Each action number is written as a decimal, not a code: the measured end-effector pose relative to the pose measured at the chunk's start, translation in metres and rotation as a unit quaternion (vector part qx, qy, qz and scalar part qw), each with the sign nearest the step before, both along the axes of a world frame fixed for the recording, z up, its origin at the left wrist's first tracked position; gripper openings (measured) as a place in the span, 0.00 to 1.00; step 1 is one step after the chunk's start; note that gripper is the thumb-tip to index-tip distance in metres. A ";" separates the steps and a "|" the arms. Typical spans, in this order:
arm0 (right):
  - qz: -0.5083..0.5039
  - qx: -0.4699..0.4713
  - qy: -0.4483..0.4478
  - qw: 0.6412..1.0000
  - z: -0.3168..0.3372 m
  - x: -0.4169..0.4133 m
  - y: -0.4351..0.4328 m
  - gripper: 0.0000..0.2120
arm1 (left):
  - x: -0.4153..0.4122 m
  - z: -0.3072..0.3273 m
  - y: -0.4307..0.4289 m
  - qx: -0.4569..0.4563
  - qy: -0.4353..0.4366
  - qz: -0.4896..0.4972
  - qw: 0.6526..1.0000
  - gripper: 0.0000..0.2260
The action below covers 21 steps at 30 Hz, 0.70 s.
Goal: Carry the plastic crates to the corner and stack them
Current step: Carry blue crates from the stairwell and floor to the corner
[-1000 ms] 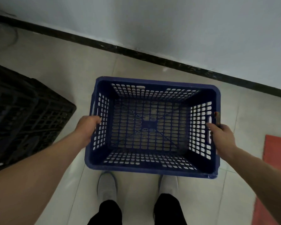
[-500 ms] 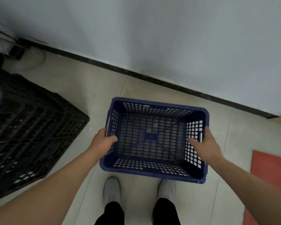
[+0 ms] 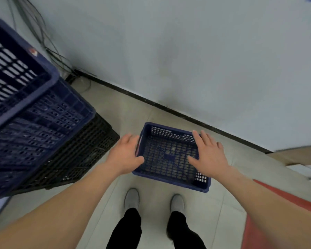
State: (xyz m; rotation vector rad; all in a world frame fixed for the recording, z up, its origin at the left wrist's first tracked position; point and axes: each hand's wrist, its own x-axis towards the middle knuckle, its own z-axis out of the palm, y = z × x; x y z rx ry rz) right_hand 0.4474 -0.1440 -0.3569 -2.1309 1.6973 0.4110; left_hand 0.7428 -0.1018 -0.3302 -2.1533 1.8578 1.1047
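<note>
Pale tiled floor (image 3: 154,200) meets a grey-white wall (image 3: 187,60) at a dark skirting strip (image 3: 169,109); the light is dim. Both hands are unclenched. The left hand (image 3: 124,155) lies with relaxed fingers along the outside of the left wall of the small blue crate (image 3: 167,159), thumb reaching toward the rim. The right hand (image 3: 208,155) is spread flat above the crate's right side, fingers straight. Neither holds anything, and I cannot tell whether either touches the plastic. The crate sits beneath and between the hands, empty, apparently resting on the tiles near the skirting.

Left of the left hand, close by, stands the stack: a large blue crate (image 3: 34,114) on a black crate (image 3: 83,153), with cables (image 3: 43,42) trailing down the wall beyond. Right of the right hand lie a red mat (image 3: 276,212) and a cardboard box (image 3: 294,155). Grey shoes (image 3: 132,198) are behind the wrists.

My assessment: perforated moulded plastic, empty — light, rigid, unlikely to flex or crack. Smooth rims may slip in bare palms. I would take hold at the handle slots in the two short walls — one hand each — so it lifts level.
</note>
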 end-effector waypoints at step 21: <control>0.077 -0.036 -0.027 0.996 0.111 -0.058 -0.013 0.45 | -0.052 0.103 0.037 -0.068 -0.038 0.104 0.991 0.39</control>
